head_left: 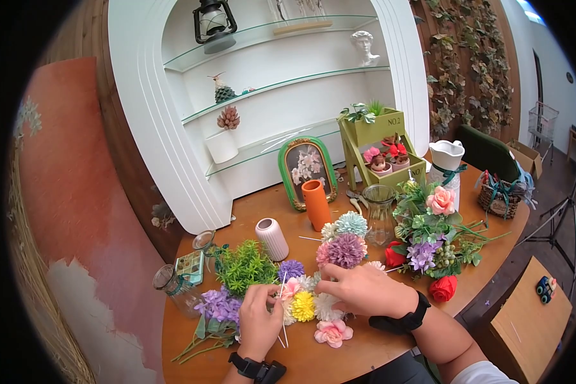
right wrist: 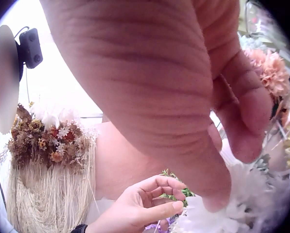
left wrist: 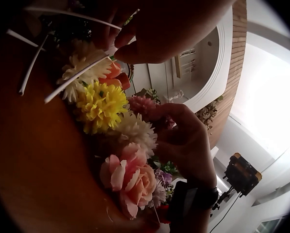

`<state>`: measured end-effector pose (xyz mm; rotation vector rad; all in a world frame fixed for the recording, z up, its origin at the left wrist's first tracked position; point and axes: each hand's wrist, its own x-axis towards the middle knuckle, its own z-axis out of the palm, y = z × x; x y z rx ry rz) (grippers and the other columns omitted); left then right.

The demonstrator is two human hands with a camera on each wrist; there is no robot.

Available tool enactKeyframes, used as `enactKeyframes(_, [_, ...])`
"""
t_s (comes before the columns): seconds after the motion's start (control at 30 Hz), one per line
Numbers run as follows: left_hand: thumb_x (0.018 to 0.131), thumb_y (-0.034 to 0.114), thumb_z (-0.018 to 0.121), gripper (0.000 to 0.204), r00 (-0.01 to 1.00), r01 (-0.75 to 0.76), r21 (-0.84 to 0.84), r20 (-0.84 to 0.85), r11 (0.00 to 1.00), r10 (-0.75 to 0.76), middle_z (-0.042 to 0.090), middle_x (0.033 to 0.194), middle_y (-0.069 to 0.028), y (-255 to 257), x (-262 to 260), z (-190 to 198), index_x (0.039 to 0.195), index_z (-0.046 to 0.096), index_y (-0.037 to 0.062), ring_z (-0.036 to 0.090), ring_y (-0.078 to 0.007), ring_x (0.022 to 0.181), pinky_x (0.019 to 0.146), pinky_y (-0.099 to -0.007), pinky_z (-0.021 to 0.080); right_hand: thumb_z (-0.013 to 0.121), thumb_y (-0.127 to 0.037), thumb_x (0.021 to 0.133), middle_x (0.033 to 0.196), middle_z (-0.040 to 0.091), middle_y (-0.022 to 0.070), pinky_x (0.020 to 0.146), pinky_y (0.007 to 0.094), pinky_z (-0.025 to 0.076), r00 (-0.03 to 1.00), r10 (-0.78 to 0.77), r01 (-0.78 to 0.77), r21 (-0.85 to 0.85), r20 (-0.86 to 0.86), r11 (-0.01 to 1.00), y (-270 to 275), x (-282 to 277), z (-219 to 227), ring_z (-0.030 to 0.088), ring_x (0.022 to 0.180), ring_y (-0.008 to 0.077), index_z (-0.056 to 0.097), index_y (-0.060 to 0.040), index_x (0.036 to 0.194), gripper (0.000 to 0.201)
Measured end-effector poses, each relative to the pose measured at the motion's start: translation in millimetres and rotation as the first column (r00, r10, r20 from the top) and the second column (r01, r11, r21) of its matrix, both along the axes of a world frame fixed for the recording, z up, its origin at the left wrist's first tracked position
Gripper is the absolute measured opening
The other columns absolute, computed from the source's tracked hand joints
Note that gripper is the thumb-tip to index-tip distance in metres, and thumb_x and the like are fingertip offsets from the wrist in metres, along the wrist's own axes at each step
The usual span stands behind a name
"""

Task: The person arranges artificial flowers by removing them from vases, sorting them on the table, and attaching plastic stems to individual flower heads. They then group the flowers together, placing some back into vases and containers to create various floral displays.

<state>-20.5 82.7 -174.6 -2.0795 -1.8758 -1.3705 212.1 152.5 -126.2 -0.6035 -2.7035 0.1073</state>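
A white stem (head_left: 283,285) is pinched by the left hand (head_left: 259,318), beside the flowers. By the half-curled right hand (head_left: 372,292) a white flower (head_left: 328,308) is touched; whether it is gripped cannot be told.

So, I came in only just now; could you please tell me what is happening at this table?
A person is handling artificial-looking flowers at a wooden table. The left hand pinches a thin white stem. The right hand is at a white flower; whether it grips it is unclear. A yellow flower lies between the hands, and a pink rose lies nearer the person. Farther back stand an orange vase and a ribbed pale vase.
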Motion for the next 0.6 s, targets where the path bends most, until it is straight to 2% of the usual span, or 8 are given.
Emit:
enactKeyframes(0.03, [0.076,-0.001,0.067,0.027,1.0,0.0,-0.001,0.0,1.0,0.0,0.058,0.092,-0.0125,-0.3,0.6,0.5,0.102,0.062,0.0008,0.062,-0.022,0.071,0.065,-0.0324,0.05,0.075,-0.018,0.073,0.115,0.057,0.0079,0.063,0.0422,0.053,1.0,0.0,0.0,-0.001,0.0,1.0,0.3,0.1,-0.6,0.065,0.083,0.0313,0.057,-0.0115,0.11,0.042])
enactKeyframes(0.1, [0.077,0.002,0.069,0.013,0.999,0.006,-0.062,0.044,0.998,-0.003,0.061,0.092,-0.01,-0.8,2.9,2.0,0.09,0.066,0.0019,0.063,-0.022,0.073,0.065,-0.0323,0.051,0.073,-0.018,0.075,0.1,0.061,0.0083,0.061,0.0429,0.051,0.999,0.043,-0.043,-0.003,-0.002,0.999,1.8,0.5,-3.1,0.065,0.079,0.0313,0.058,-0.0098,0.105,0.034])
enactKeyframes(0.23, [0.077,0.005,0.07,0.01,0.995,0.022,-0.088,0.099,0.996,-0.013,0.063,0.09,-0.0091,-1.6,4.2,0.2,0.087,0.067,0.0032,0.065,-0.0237,0.075,0.067,-0.0341,0.052,0.072,-0.019,0.077,0.087,0.062,0.0086,0.061,0.0429,0.051,0.998,0.064,-0.064,-0.02,0.001,0.998,4.8,0.3,-6.0,0.065,0.076,0.0314,0.058,-0.008,0.099,0.028])
enactKeyframes(0.33, [0.078,0.005,0.069,0.012,1.0,-0.007,-0.054,-0.012,0.999,0.006,0.064,0.09,-0.0109,-0.2,2.3,-2.0,0.089,0.068,0.0035,0.065,-0.0258,0.079,0.07,-0.0351,0.053,0.07,-0.021,0.079,0.083,0.063,0.0082,0.06,0.0429,0.051,0.998,0.067,-0.067,-0.001,-0.001,0.998,5.2,-0.1,-6.9,0.065,0.075,0.0311,0.057,-0.0073,0.093,0.023])
enactKeyframes(0.4, [0.078,0.004,0.069,0.011,0.99,0.004,0.028,-0.139,1.0,0.0,0.066,0.09,-0.0127,0.8,1.5,-5.2,0.089,0.07,0.0036,0.066,-0.0266,0.081,0.071,-0.0351,0.053,0.069,-0.022,0.079,0.08,0.063,0.0081,0.06,0.0427,0.05,0.998,0.07,-0.07,-0.004,-0.008,0.998,5.9,-0.2,-8.1,0.065,0.074,0.0311,0.057,-0.0074,0.089,0.021])
enactKeyframes(0.43, [0.078,0.004,0.069,0.011,0.99,0.004,0.027,-0.139,1.0,0.0,0.066,0.09,-0.0127,1.9,0.1,-7.8,0.089,0.07,0.0036,0.066,-0.0266,0.081,0.071,-0.0351,0.053,0.069,-0.022,0.079,0.08,0.063,0.0081,0.06,0.0427,0.05,0.998,0.069,-0.069,-0.005,-0.008,0.998,6.2,-0.3,-8.7,0.065,0.074,0.0311,0.057,-0.0074,0.089,0.021])
enactKeyframes(0.53, [0.077,0.004,0.067,0.011,0.998,0.03,-0.044,-0.05,0.999,-0.032,0.067,0.088,-0.0131,2.7,-1.1,-8.9,0.088,0.071,0.0041,0.066,-0.0267,0.079,0.071,-0.0355,0.052,0.069,-0.022,0.08,0.078,0.063,0.0085,0.06,0.0425,0.05,0.998,0.064,-0.064,-0.002,0.0,0.998,7.1,-0.9,-10.5,0.065,0.073,0.0309,0.058,-0.0072,0.087,0.02])
enactKeyframes(0.6, [0.077,0.004,0.067,0.012,0.997,-0.034,-0.084,0.059,0.996,0.039,0.068,0.084,-0.0116,-0.3,3.0,-2.7,0.088,0.071,0.0047,0.065,-0.027,0.076,0.069,-0.0356,0.052,0.069,-0.022,0.08,0.077,0.063,0.009,0.06,0.0425,0.05,0.998,0.062,-0.062,-0.004,-0.001,0.998,7.4,-1.1,-11.3,0.065,0.073,0.031,0.058,-0.0067,0.086,0.02])
